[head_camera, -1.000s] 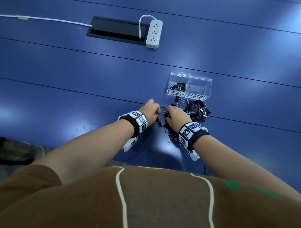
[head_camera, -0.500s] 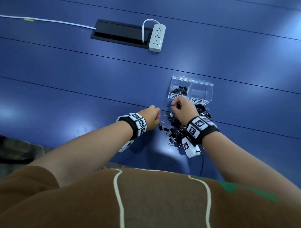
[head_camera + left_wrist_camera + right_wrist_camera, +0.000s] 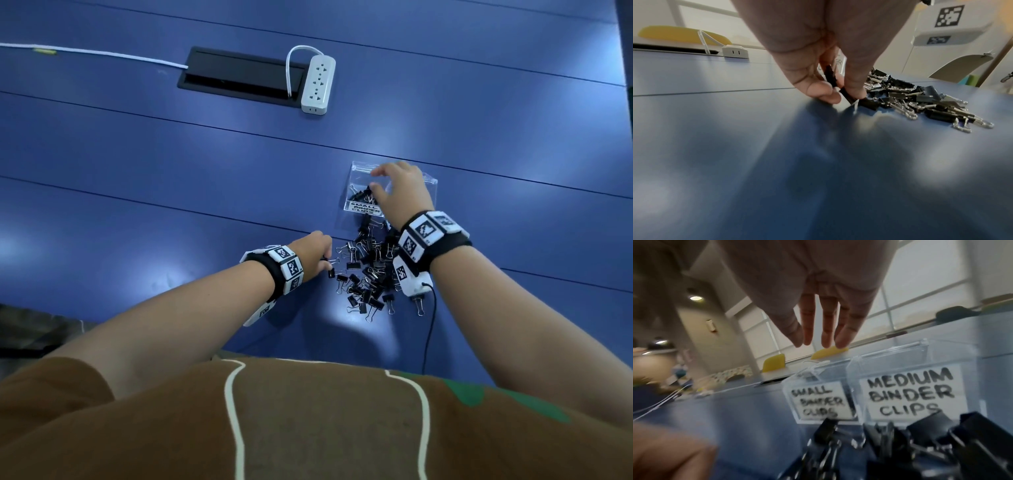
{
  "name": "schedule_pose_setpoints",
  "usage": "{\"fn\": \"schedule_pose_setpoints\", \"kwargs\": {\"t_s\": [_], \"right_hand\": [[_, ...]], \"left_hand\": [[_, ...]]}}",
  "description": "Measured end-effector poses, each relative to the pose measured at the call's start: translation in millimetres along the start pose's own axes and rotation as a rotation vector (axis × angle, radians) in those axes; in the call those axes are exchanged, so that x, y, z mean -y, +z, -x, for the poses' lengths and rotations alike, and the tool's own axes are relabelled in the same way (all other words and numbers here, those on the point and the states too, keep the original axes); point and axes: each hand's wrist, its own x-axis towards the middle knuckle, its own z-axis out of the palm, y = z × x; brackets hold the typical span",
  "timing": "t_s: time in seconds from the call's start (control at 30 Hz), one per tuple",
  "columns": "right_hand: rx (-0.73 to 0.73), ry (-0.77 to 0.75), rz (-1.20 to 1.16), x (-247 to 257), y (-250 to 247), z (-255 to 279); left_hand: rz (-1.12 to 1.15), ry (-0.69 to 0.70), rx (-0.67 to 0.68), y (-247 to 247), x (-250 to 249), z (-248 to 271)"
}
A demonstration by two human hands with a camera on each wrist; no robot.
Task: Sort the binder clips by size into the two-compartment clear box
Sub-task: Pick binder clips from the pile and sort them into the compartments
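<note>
A clear two-compartment box (image 3: 356,173) stands on the blue table, its labels reading SMALL BINDER CLIPS (image 3: 819,400) and MEDIUM BINDER CLIPS (image 3: 908,391). Several small black clips (image 3: 359,195) lie in the left compartment. A pile of black binder clips (image 3: 368,274) lies in front of the box. My right hand (image 3: 399,186) hovers over the box with straight fingers (image 3: 828,324) and holds nothing. My left hand (image 3: 313,253) sits at the pile's left edge; its thumb and fingers pinch small black clips (image 3: 833,81) against the table.
A white power strip (image 3: 318,84) and a black cable hatch (image 3: 239,77) lie far back on the table. A white cable (image 3: 92,52) runs off to the left. A thin black wire (image 3: 430,329) trails from my right wristband toward the table's near edge.
My right hand has moved from the pile forward to above the box and has opened its fingers. My left hand stayed at the pile's left edge.
</note>
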Motion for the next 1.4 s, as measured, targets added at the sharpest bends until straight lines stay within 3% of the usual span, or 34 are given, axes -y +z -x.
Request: {"fn": "schedule_pose_setpoints", "kwargs": {"t_s": [0.07,0.13,0.23,0.3,0.5,0.8,0.9,1.0,1.13,1.2,1.4], "right_hand": [[0.016,-0.094,0.049,3.4,12.6,13.5],[0.168,-0.149,0.126,5.3,32.2,27.2],[0.413,-0.128,0.238,3.0,57.8,40.7],[0.453,-0.116,0.270,1.2,66.1,46.5],[0.427,-0.078,0.226,-2.8,68.5,52.5],[0.254,-0.050,-0.042,-11.7,57.2,67.6],[0.136,0.101,-0.191,-18.9,46.7,70.9],[0.156,0.220,-0.382,-33.0,40.9,71.1],[0.186,0.410,-0.664,-34.1,31.5,69.5],[0.197,0.381,-0.602,-27.8,31.2,70.1],[0.416,0.063,0.058,-20.5,44.6,76.1]], "left_hand": [[0.032,0.005,-0.011,0.6,-0.9,-1.2],[0.052,-0.010,-0.017,0.5,-0.9,-2.7],[0.109,-0.002,-0.073,-4.4,-0.1,-6.5],[0.190,-0.001,-0.166,-15.4,-2.0,-9.3],[0.258,-0.008,-0.383,-65.1,-27.6,-35.9],[0.213,0.063,-0.354,-74.8,-67.9,-60.5],[0.233,0.113,-0.379,-69.9,-65.9,-50.8],[0.219,0.154,-0.377,-59.8,-54.5,-37.3],[0.111,0.109,-0.184,-35.5,-30.2,-19.7],[0.033,0.097,-0.096,-21.5,-21.1,-10.9],[-0.084,0.049,0.003,13.2,-9.6,2.6]]}}
